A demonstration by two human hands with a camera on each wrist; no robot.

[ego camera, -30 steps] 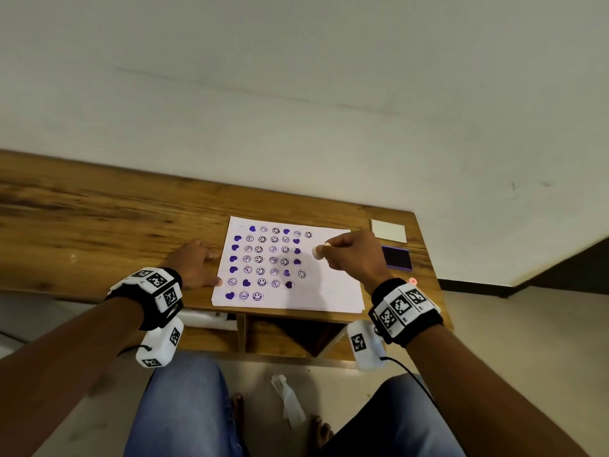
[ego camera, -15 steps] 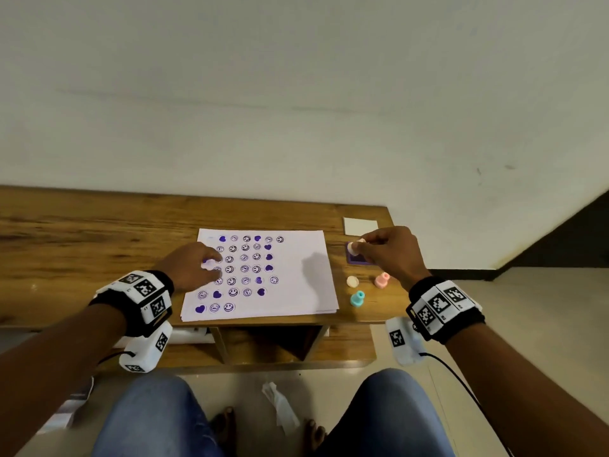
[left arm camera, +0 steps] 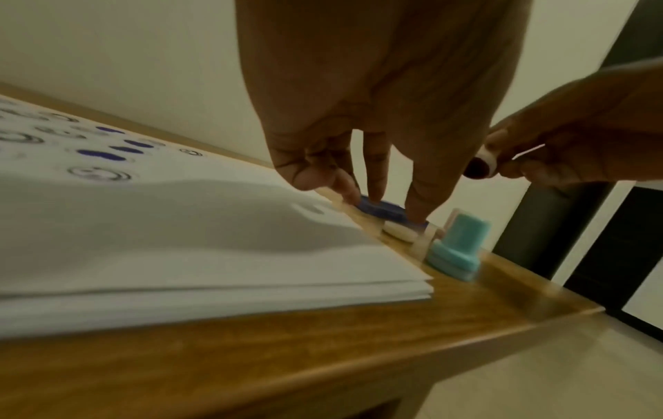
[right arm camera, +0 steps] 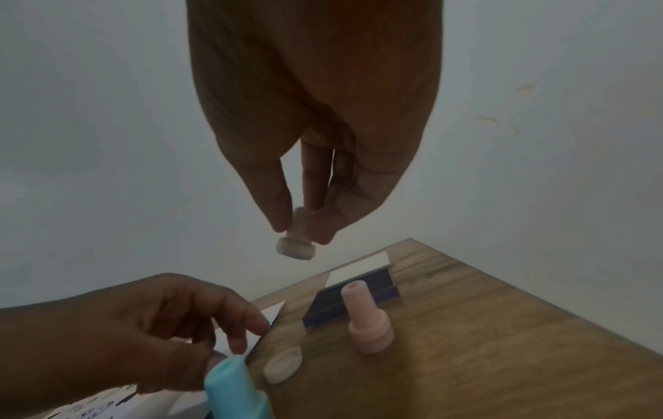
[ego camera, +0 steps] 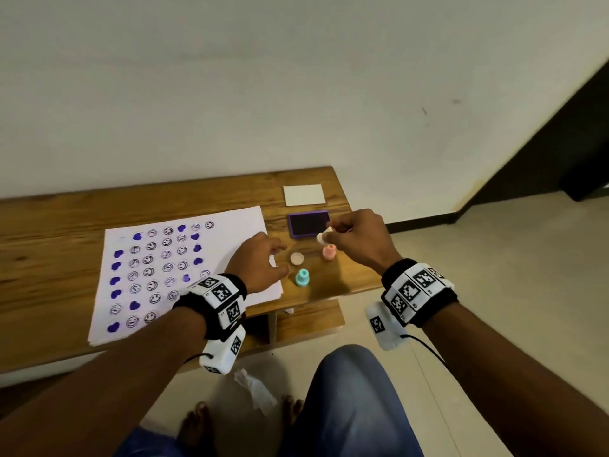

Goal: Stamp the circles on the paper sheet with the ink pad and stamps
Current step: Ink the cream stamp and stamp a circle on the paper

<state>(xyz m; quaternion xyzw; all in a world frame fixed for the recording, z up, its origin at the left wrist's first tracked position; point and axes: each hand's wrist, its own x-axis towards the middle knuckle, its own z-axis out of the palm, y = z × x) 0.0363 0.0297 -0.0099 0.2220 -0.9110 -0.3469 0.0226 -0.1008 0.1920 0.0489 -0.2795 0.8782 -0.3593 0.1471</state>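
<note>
The paper sheet (ego camera: 211, 258) lies on the wooden table (ego camera: 49, 232), its circles stamped with purple smileys and hearts. My right hand (ego camera: 329, 234) pinches a small white stamp (ego camera: 323, 238) by its stem, lifted just off the near corner of the purple ink pad (ego camera: 306, 223). In the right wrist view the white stamp (right arm camera: 296, 245) hangs tilted from my fingertips above the ink pad (right arm camera: 380, 280). My left hand (ego camera: 278, 257) hovers over the sheet's right edge, fingers loosely curled and holding nothing, close to a round white cap (ego camera: 296, 258).
A pink stamp (ego camera: 329, 252) and a teal stamp (ego camera: 302, 278) stand upright between sheet and table edge. The pad's white lid (ego camera: 304, 195) lies behind the pad. The table's right edge (ego camera: 362, 285) is near, with floor beyond.
My right hand has lifted the white stamp off the ink pad and drawn it slightly nearer. My left hand has left the sheet's left side and now hovers at its right edge by the cap.
</note>
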